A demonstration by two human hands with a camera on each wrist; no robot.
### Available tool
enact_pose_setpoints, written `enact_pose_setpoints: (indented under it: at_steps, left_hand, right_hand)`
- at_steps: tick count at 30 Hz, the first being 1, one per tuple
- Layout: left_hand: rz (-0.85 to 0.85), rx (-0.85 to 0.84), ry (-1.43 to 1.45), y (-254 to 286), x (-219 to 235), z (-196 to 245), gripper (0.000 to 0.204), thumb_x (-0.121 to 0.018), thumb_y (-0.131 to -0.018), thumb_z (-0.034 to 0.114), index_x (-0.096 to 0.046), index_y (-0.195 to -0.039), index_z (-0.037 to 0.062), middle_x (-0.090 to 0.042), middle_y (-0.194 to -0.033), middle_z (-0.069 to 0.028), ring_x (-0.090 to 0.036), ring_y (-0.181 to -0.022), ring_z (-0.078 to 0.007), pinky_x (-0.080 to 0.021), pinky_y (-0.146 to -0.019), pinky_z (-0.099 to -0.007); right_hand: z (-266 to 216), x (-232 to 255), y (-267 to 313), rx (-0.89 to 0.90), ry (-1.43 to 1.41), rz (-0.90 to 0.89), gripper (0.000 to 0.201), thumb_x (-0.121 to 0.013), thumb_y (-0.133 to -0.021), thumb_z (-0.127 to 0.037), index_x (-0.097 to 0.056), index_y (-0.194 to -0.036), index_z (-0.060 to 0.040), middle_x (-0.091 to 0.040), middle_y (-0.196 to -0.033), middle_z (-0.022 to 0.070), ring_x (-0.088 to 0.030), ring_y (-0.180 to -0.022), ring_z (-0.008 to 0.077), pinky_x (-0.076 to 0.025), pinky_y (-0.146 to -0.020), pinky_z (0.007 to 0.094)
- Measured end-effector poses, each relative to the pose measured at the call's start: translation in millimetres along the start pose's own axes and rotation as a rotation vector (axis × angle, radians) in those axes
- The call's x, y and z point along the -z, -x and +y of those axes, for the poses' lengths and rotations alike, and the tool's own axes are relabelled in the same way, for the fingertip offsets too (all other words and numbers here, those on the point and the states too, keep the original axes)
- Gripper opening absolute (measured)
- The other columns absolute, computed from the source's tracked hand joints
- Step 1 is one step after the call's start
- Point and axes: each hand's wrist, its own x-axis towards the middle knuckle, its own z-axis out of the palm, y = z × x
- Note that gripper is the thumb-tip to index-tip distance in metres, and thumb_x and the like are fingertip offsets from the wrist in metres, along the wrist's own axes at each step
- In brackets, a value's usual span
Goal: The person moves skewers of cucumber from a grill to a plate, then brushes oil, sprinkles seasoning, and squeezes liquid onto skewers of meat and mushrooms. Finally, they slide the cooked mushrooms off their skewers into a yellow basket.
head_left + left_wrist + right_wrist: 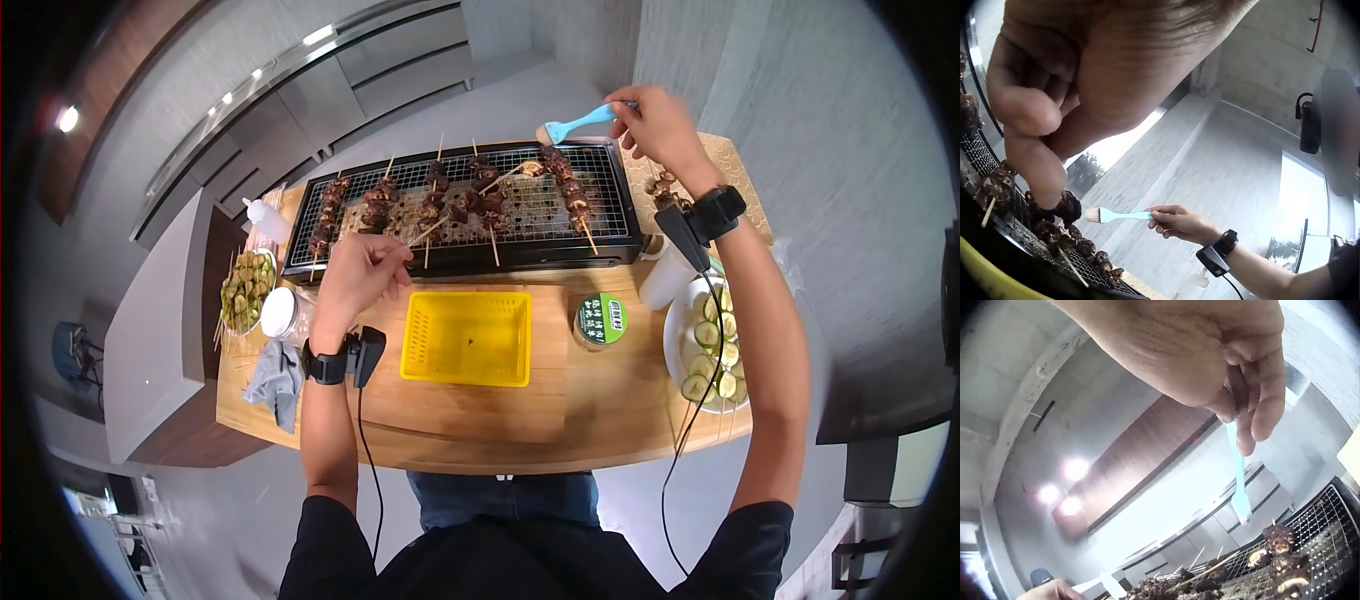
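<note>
My left hand (362,275) pinches the bare stick end of a meat skewer (460,207) at the front of the grill. The skewer slants to the right across other skewers, its dark pieces just past the fingertips. Above the grill's back right corner, my right hand (655,125) holds a light blue basting brush (580,124) by its handle. The brush's pale bristles point left and overlap the top of the rightmost skewer (570,190). In the left wrist view the brush (1125,215) stays level. Several browned skewers lie across the black grill's wire rack (400,210).
A yellow basket (465,380) sits on a wooden board (540,410), beside a green-lidded jar (600,320). At right stand a plate of cucumber-like slices (678,340) and a white cup (665,280). Skewered green pieces (247,290), a white-lidded jar (280,312) and a grey cloth (275,380) lie left.
</note>
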Motion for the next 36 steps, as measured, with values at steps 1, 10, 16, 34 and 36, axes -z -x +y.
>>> enact_pose_setpoints:
  at_steps: [1, 10, 16, 34, 36]
  left_hand:
    - [0.001, 0.002, 0.003, 0.6, 1.0, 2.4, 0.018, -0.059, -0.094, 0.011, -0.07, -0.091, -0.0029, -0.066, -0.063, -0.0056, -0.057, -0.046, -0.0082, -0.042, -0.041, -0.0219]
    - [-0.044, 0.05, -0.046, -3.6, 2.3, 26.1, 0.018, -0.06, -0.093, 0.01, -0.069, -0.088, -0.0042, -0.063, -0.058, -0.0045, -0.056, -0.043, -0.0084, -0.041, -0.04, -0.0232]
    - [-0.043, 0.037, -0.074, -9.2, 2.8, 40.5, 0.019, -0.062, -0.091, 0.011, -0.07, -0.086, -0.005, -0.062, -0.056, -0.0046, -0.056, -0.042, -0.0088, -0.042, -0.04, -0.0236]
    - [-0.052, 0.03, -0.127, -19.8, 0.5, 46.7, 0.019, -0.061, -0.086, 0.01, -0.069, -0.081, -0.0068, -0.063, -0.056, -0.0071, -0.061, -0.045, -0.0142, -0.046, -0.045, -0.026]
    - [-0.031, 0.023, -0.129, -19.8, -0.7, 48.9, 0.02, -0.061, -0.085, 0.01, -0.069, -0.08, -0.0071, -0.062, -0.056, -0.0076, -0.061, -0.044, -0.0143, -0.046, -0.045, -0.0265]
  right_hand:
    - [-2.7, -2.5, -0.5, -0.006, 0.022, -0.017, 0.024, -0.053, -0.097, -0.013, -0.064, -0.113, 0.0007, -0.069, -0.074, 0.0081, -0.064, -0.057, 0.0126, -0.052, -0.048, 0.0264]
    - [-10.1, -30.9, -20.9, 0.12, 0.231, -0.081, 0.024, -0.052, -0.096, -0.01, -0.065, -0.111, 0.0023, -0.068, -0.071, 0.0108, -0.064, -0.055, 0.0174, -0.051, -0.05, 0.0304]
    - [-6.0, -41.4, -29.5, 0.167, 0.297, -0.081, 0.024, -0.052, -0.096, -0.01, -0.065, -0.112, 0.0028, -0.068, -0.071, 0.0121, -0.064, -0.056, 0.0184, -0.052, -0.051, 0.0312]
    - [-4.7, -38.6, -25.7, 0.074, 0.243, -0.147, 0.025, -0.051, -0.097, -0.01, -0.065, -0.113, 0.0022, -0.068, -0.073, 0.0118, -0.065, -0.058, 0.0179, -0.054, -0.052, 0.0301]
    - [-3.8, -38.3, -26.7, 0.058, 0.212, -0.151, 0.025, -0.051, -0.097, -0.01, -0.064, -0.113, 0.0022, -0.068, -0.073, 0.0117, -0.065, -0.058, 0.0177, -0.054, -0.051, 0.0299]
